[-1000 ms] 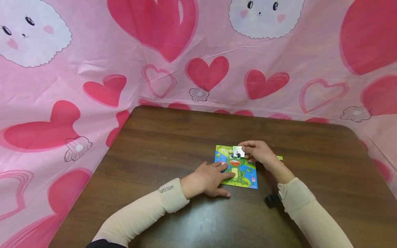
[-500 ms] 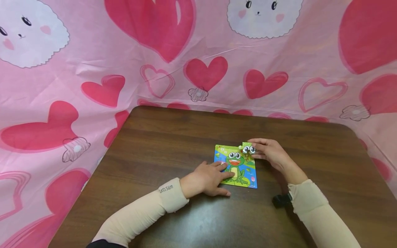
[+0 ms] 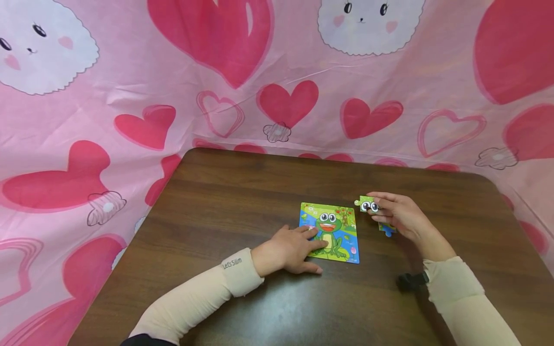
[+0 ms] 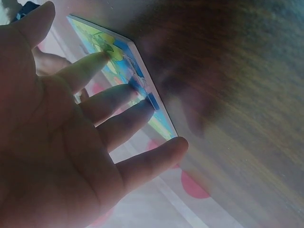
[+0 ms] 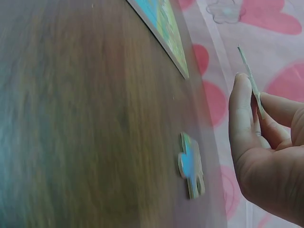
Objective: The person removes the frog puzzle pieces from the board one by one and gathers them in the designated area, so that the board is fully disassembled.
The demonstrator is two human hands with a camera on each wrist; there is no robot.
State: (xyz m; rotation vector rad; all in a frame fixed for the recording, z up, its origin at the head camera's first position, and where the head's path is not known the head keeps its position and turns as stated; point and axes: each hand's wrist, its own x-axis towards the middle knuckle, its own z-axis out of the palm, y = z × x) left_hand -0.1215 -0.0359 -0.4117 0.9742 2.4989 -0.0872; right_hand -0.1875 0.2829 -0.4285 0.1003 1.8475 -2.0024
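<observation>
Frog puzzle (image 3: 330, 232): a flat rectangular board, green at top, blue below, showing a cartoon frog with red mouth; it lies at centre frame on the table, left fingers resting on its lower left edge. Loose piece (image 3: 367, 204): green, bearing two cartoon eyes, pinched clear of the table just right of the board. Blue piece (image 5: 191, 165): lying flat below it.

Wore close-fitting cream sleeves (image 3: 203, 295) on both arms, reaching down to the wrists and ending in a plain hemmed cuff. Carried small dark lettering, "Let'sSlim", near the left cuff (image 3: 232, 263). Showed a dark garment edge at the left upper arm. Had a small black device (image 3: 411, 281) strapped at the right wrist. Left both hands bare.
</observation>
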